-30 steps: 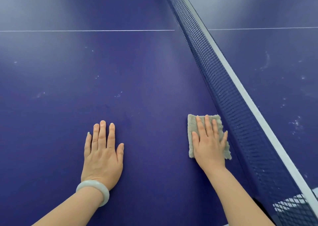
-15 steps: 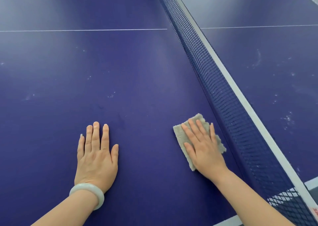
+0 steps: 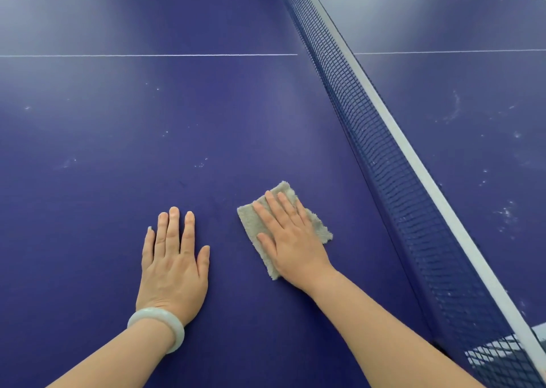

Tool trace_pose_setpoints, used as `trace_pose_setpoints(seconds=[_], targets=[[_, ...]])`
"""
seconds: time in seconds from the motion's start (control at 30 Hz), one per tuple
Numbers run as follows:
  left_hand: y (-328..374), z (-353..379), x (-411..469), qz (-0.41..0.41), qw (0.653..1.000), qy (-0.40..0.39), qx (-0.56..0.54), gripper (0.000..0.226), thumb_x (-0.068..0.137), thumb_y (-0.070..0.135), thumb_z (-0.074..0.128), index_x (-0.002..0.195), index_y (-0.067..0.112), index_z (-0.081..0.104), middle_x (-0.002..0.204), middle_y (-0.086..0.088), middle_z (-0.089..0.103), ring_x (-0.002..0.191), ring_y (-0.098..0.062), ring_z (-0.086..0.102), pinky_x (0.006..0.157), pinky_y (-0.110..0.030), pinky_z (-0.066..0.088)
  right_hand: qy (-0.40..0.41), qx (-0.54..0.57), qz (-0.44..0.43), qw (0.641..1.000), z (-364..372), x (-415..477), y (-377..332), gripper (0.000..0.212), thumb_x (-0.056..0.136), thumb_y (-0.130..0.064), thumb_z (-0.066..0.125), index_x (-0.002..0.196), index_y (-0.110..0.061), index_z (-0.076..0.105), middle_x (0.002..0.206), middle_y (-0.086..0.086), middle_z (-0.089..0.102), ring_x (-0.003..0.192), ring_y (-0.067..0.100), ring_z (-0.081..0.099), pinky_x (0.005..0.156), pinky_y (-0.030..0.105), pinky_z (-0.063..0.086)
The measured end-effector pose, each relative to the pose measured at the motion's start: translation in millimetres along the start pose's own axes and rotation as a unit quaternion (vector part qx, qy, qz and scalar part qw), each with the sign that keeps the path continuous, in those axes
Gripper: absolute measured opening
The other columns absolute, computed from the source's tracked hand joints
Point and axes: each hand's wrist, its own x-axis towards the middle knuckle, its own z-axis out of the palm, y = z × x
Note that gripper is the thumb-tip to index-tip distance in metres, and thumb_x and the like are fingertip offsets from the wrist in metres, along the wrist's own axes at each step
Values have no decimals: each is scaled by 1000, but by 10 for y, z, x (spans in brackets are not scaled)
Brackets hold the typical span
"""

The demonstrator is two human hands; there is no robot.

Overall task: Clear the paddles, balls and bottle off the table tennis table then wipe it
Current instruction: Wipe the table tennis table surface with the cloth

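Wiping is under way: the right hand (image 3: 295, 240), fingers straight, presses the grey cloth (image 3: 248, 225) onto the table (image 3: 118, 115) at 6 o'clock beside the net (image 3: 384, 157), the left hand (image 3: 174, 263) lies flat at 7 o'clock, and the next stroke should probably sweep toward the specks (image 3: 201, 163) at the cloth's 11 o'clock.

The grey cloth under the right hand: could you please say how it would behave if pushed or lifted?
The cloth looks fuzzy and thin, so probably floppy and light when lifted. Pressed flat by the right hand, it likely slides easily on the smooth table.

Soft pale glare (image 3: 44, 9), upper left
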Motion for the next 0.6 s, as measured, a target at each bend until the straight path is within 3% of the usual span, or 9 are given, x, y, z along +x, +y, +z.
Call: trace_pose_setpoints(seconds=[0.07,0.17,0.23,0.33,0.47,0.6], targets=[[3,-3,4,-1,1000,0,-4,72,94,49,3,155,11,13,163,-10,9,151,-25,3,123,-43,2,15,-5,95,995,-18,-165,172,57,103,-43,17,157,-26,11,165,-3,4,151,14,-7,124,41,-2],[2,3,-3,-3,1000,-5,-4,70,95,48,1,155,12,10,163,-11,7,151,-26,2,123,-44,4,49,-29,284,957,-42,-401,338,57,104,-39,14,157,-21,12,165,5,9,152,22,1,123,45,2],[-12,14,0,-5,1000,-8,0,69,95,48,-2,155,14,3,164,-10,3,151,-25,-1,123,-45,3,56,-27,330,942,-25,-408,90,59,102,-40,9,157,-17,11,164,10,10,152,28,5,123,49,5],[-12,25,10,-2,1000,-3,-5,66,95,47,-2,153,15,-1,163,-10,3,151,-25,-2,123,-45,3,50,-18,264,963,85,-125,-433,64,99,-42,8,157,-13,15,163,14,11,151,33,9,122,51,5],[-21,17,1,1,1000,-9,-8,67,94,48,-6,153,16,-6,163,-10,-3,151,-25,-7,123,-45,0,13,-30,140,990,83,395,-584,61,103,-44,15,158,-20,2,165,7,-3,152,26,-8,123,46,-7],[-35,-24,24,3,999,-22,-33,62,98,47,-4,152,18,-16,161,-6,-19,148,-22,-20,121,-41,-13,17,-42,169,985,53,311,-293,60,102,-44,14,158,-22,5,165,5,0,152,23,-5,123,45,-6]])
